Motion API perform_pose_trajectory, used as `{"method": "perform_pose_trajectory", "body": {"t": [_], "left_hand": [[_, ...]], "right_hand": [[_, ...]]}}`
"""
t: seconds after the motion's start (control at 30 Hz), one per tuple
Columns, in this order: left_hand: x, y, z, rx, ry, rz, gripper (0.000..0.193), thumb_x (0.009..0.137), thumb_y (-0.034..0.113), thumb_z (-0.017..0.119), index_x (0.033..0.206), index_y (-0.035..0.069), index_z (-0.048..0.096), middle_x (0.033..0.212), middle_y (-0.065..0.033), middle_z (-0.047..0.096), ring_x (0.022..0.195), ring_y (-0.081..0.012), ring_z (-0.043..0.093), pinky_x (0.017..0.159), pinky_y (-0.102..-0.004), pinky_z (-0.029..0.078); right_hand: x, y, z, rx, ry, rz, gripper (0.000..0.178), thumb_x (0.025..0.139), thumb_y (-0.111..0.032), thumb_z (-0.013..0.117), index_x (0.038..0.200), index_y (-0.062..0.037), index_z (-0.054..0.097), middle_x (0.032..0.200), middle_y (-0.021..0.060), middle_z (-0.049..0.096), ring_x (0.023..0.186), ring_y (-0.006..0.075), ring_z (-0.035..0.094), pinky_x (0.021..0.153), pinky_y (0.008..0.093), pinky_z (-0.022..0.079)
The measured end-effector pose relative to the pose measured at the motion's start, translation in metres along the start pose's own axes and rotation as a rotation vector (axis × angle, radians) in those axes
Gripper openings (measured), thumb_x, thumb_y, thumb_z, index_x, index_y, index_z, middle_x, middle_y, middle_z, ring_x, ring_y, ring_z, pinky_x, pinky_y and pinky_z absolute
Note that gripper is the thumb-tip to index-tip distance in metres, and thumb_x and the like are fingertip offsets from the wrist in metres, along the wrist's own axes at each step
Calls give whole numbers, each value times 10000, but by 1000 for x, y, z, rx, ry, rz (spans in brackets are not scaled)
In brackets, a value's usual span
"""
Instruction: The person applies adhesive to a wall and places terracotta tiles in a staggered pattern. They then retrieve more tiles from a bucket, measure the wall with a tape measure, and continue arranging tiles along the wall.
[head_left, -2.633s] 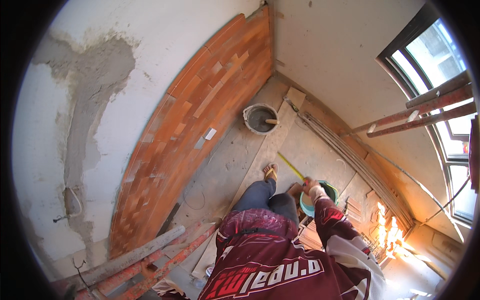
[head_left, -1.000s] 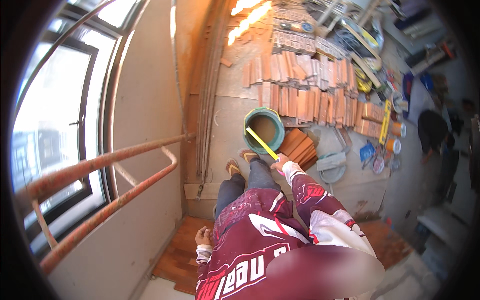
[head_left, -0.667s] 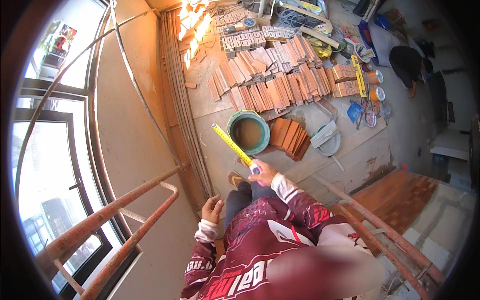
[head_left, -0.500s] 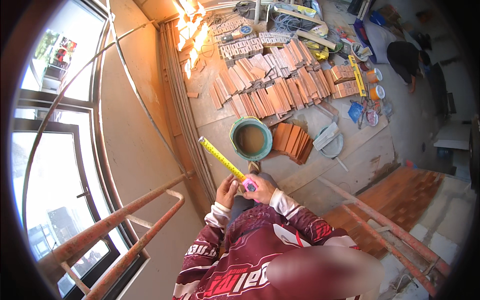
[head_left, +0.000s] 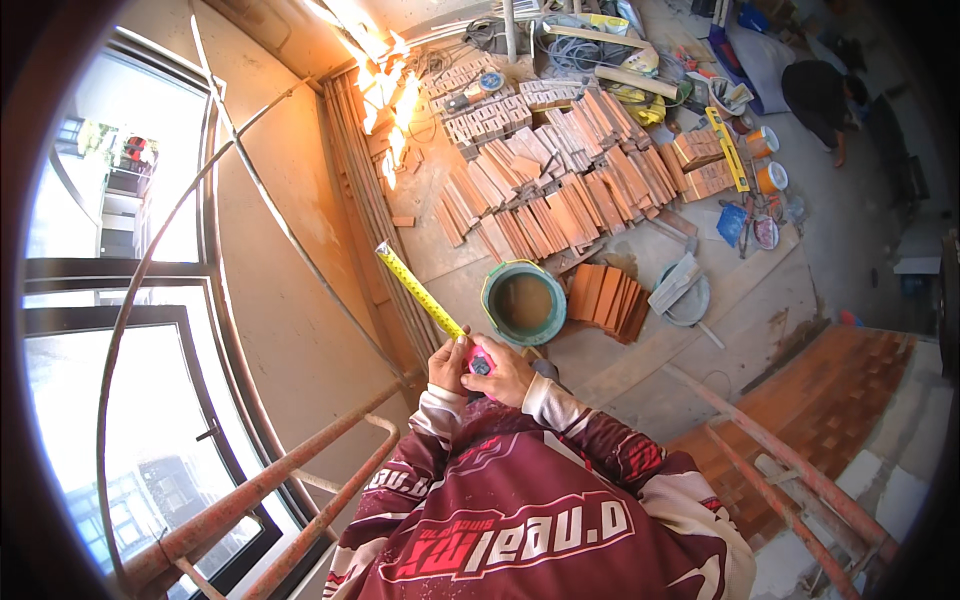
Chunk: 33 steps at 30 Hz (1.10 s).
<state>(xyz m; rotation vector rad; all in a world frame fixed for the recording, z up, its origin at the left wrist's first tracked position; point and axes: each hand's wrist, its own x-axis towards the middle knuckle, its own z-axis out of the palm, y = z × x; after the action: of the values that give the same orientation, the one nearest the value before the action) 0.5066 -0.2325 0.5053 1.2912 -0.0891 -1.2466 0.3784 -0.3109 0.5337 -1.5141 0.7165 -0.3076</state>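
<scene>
My right hand (head_left: 508, 376) is wrapped round the pink case of a tape measure (head_left: 481, 361) in front of my body. Its yellow blade (head_left: 418, 291) sticks out stiffly toward the far left, with the metal end hook in mid-air. Close beside the case, my left hand (head_left: 447, 365) has its thumb and fingers closed on the blade's base. Just beyond my hands, on the floor below, stands a green bucket (head_left: 488, 300) of murky water. Right of it lies a stack of orange-brown tiles (head_left: 607, 300).
Rusty scaffold rails (head_left: 300, 458) flank me on the left, with more rails (head_left: 790, 456) on the right. Rows of narrow tiles (head_left: 560, 205) cover the floor ahead. A yellow spirit level (head_left: 728, 150) leans near orange-and-white buckets (head_left: 771, 178). A person (head_left: 818, 100) bends at far right.
My hands and the tape measure have shifted slightly left and farther from my body. My left hand has moved from beside the blade onto its base. The head view has shifted.
</scene>
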Motion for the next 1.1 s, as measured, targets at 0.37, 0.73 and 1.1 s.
{"method": "perform_pose_trajectory", "body": {"t": [0.37, 0.73, 1.1], "left_hand": [[167, 84, -41, -81, -162, -416, 286, 977, 286, 558, 1045, 11, 600, 963, -98, 653, 851, -202, 624, 744, -372, 536], [396, 249, -160, -334, -125, -658, 254, 921, 299, 620, 1000, 58, 608, 823, -92, 624, 775, -282, 617, 745, -436, 532], [449, 352, -227, 529, -334, -832, 273, 970, 208, 534, 993, -45, 635, 895, -174, 683, 793, -266, 672, 742, -393, 554]], "right_hand": [[155, -12, 6, -231, 88, 93, 939, 833, -500, 695, 1442, 84, 284, 1160, 275, 610, 1097, 339, 609, 944, 350, 465], [299, 24, 22, -429, 189, 556, 638, 845, -360, 673, 1370, -62, 465, 1149, 211, 597, 1106, 376, 551, 961, 438, 439], [351, -4, 56, -575, -43, 655, 164, 889, -256, 570, 946, -121, 645, 978, 146, 652, 989, 385, 600, 813, 510, 471]]}}
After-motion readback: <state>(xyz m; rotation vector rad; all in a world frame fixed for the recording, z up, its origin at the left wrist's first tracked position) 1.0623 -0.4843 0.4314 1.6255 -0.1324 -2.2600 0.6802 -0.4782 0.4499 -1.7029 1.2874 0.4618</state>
